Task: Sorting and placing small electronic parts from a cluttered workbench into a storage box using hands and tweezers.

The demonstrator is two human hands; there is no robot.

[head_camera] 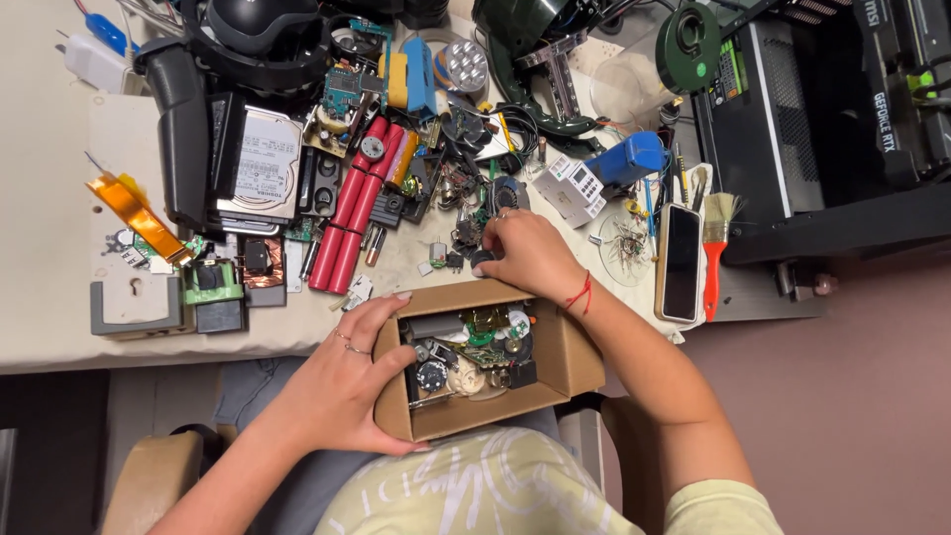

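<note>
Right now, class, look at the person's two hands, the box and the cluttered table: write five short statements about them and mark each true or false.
1. The left hand grips the side of the open brown cardboard box. True.
2. The box is empty. False: it holds small electronic parts.
3. The right hand rests on small parts on the white table. True.
4. The red-handled paintbrush lies inside the box. False: it lies on the table beside the black phone.
5. The red cylindrical battery pack lies on the table. True.

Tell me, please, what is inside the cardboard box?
The box holds small electronic parts: green circuit-board pieces, round black parts and a grey block. The left hand holds its side. Whatever lies under the top layer is covered.
</note>
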